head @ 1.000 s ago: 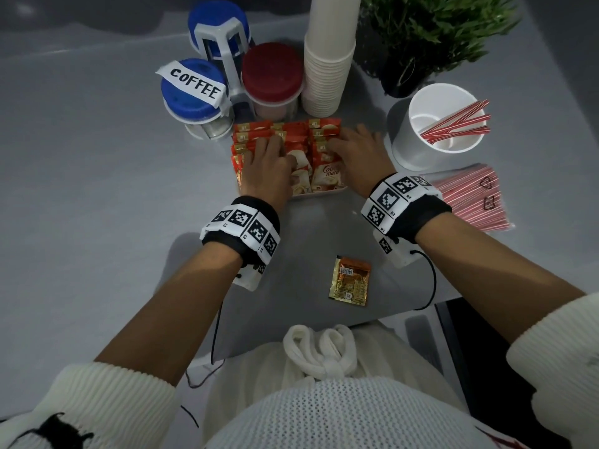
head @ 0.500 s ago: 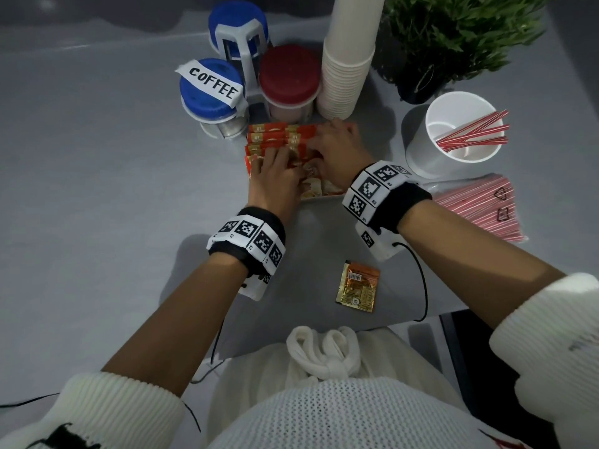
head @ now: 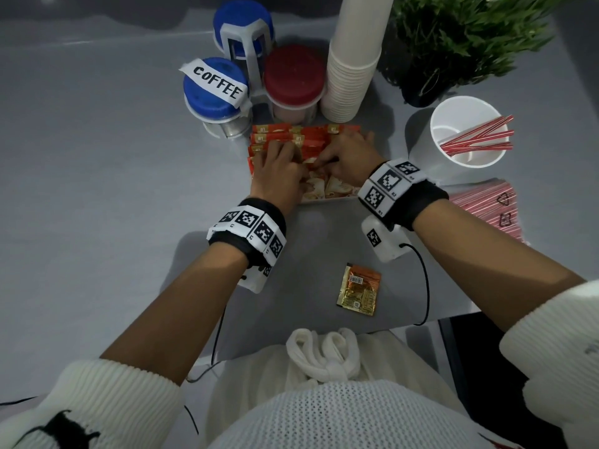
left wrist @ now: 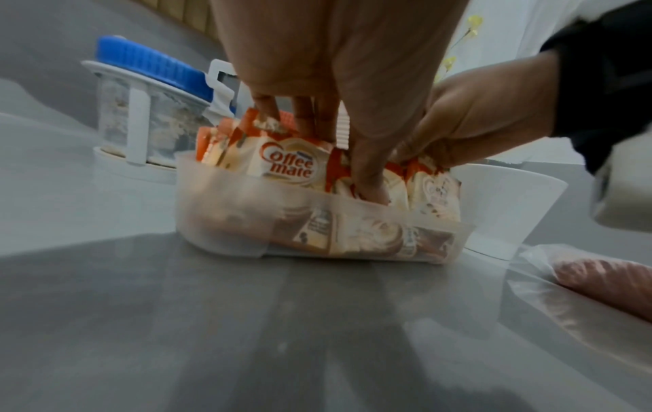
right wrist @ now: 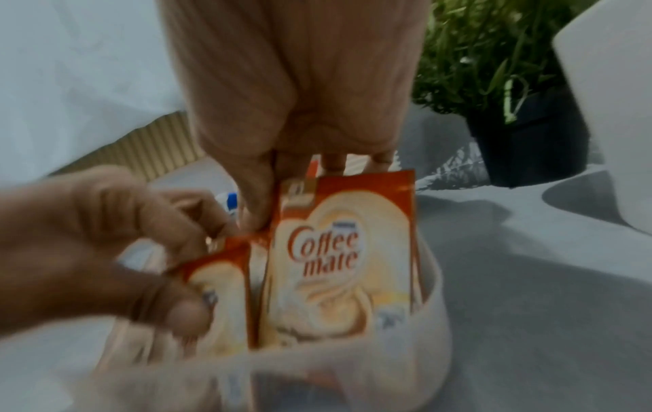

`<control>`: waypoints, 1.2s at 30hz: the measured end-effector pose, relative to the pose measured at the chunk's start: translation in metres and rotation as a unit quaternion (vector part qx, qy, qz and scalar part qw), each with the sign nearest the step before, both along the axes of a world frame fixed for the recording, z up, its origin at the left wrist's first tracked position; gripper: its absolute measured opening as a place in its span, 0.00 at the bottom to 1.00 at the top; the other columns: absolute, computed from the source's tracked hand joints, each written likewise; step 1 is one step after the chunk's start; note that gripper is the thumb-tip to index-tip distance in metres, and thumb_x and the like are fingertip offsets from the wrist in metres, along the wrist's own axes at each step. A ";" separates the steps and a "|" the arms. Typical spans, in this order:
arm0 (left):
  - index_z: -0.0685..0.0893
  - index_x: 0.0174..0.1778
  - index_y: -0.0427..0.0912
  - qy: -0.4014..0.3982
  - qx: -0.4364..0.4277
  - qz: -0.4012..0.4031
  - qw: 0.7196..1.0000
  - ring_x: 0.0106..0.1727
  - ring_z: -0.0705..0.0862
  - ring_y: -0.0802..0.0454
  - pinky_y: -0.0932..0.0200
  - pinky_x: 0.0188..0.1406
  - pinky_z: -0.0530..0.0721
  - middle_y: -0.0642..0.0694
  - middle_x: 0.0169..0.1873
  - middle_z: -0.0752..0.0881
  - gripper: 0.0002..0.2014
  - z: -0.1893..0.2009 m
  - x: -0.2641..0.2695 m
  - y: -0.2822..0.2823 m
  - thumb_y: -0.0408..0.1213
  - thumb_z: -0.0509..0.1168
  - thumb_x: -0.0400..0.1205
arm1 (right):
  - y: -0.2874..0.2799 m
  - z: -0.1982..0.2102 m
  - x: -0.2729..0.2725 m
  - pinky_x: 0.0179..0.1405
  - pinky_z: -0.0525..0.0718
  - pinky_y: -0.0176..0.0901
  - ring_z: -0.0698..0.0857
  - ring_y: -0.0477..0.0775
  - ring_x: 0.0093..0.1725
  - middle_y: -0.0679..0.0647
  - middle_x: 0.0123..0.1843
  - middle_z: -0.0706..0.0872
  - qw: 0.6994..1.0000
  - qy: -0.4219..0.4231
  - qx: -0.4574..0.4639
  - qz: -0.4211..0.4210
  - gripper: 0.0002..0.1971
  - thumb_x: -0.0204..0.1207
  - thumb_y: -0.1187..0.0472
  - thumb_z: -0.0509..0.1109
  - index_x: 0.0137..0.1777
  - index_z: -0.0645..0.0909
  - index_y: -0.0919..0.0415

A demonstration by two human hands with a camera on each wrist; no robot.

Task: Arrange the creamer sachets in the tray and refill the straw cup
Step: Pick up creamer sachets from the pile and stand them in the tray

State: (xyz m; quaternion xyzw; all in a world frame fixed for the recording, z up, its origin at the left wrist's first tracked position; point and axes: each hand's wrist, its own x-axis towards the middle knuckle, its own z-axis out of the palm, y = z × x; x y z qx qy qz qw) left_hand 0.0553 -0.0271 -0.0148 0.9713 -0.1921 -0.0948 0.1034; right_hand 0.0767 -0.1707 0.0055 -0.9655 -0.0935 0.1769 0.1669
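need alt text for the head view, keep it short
Both hands, left hand and right hand, work among orange creamer sachets standing in a tray. One loose sachet lies on the grey table; a white cup holds a few straws.

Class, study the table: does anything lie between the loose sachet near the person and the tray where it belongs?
Nothing visible does. The loose sachet lies alone on bare table, straight in front of the tray. Only the left hand and right hand, busy among the sachets, occupy the tray itself.
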 end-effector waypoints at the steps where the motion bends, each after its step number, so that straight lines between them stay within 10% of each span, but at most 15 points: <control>1: 0.83 0.63 0.44 0.003 0.008 -0.009 1.000 0.74 0.63 0.42 0.45 0.70 0.60 0.45 0.68 0.72 0.17 0.001 0.000 -0.001 0.43 0.64 0.80 | -0.003 0.002 0.002 0.71 0.63 0.55 0.73 0.58 0.68 0.50 0.61 0.85 0.999 0.004 0.031 -0.010 0.11 0.76 0.59 0.68 0.56 0.87 0.50; 7: 0.82 0.63 0.41 -0.004 0.021 -0.036 0.999 0.72 0.65 0.42 0.46 0.70 0.58 0.46 0.67 0.74 0.17 0.000 0.003 -0.006 0.44 0.62 0.81 | -0.032 0.013 0.000 0.59 0.81 0.50 0.84 0.51 0.47 0.59 0.48 0.89 0.983 -0.037 0.152 -0.095 0.09 0.72 0.59 0.72 0.48 0.87 0.64; 14: 0.75 0.70 0.44 -0.046 -0.043 -0.024 0.998 0.68 0.74 0.41 0.43 0.68 0.63 0.42 0.65 0.81 0.22 -0.003 0.001 -0.004 0.42 0.65 0.79 | -0.040 0.007 -0.029 0.49 0.81 0.37 0.84 0.49 0.47 0.54 0.47 0.87 0.965 -0.010 0.226 -0.132 0.16 0.68 0.53 0.76 0.52 0.86 0.62; 21: 0.87 0.46 0.37 -0.083 -0.036 -0.018 0.996 0.52 0.84 0.35 0.38 0.51 0.78 0.37 0.46 0.85 0.12 -0.002 -0.005 -0.006 0.35 0.74 0.68 | -0.041 -0.006 -0.029 0.67 0.67 0.51 0.74 0.64 0.64 0.62 0.63 0.82 0.999 -0.019 0.001 -0.028 0.18 0.76 0.61 0.68 0.66 0.80 0.57; 25: 0.74 0.69 0.41 -0.010 0.034 -0.041 0.999 0.72 0.68 0.43 0.44 0.69 0.61 0.42 0.68 0.75 0.19 -0.004 -0.001 -0.009 0.41 0.61 0.81 | -0.032 0.000 -0.025 0.66 0.69 0.53 0.77 0.64 0.62 0.63 0.60 0.82 1.000 -0.018 -0.022 0.006 0.14 0.74 0.63 0.68 0.59 0.83 0.62; 31: 0.70 0.71 0.41 0.008 0.092 -0.051 0.994 0.74 0.66 0.45 0.46 0.70 0.60 0.43 0.70 0.74 0.21 -0.005 0.001 -0.012 0.38 0.61 0.81 | -0.027 -0.001 -0.026 0.67 0.61 0.54 0.66 0.60 0.71 0.58 0.65 0.78 0.994 -0.042 -0.091 0.033 0.15 0.75 0.60 0.67 0.61 0.82 0.57; 36: 0.88 0.43 0.45 -0.120 0.112 -0.037 0.986 0.53 0.80 0.44 0.50 0.47 0.84 0.45 0.45 0.86 0.18 -0.007 -0.006 -0.009 0.41 0.80 0.59 | -0.025 0.000 -0.030 0.66 0.60 0.55 0.64 0.61 0.71 0.55 0.61 0.82 0.995 -0.040 -0.087 0.035 0.14 0.75 0.60 0.66 0.60 0.83 0.57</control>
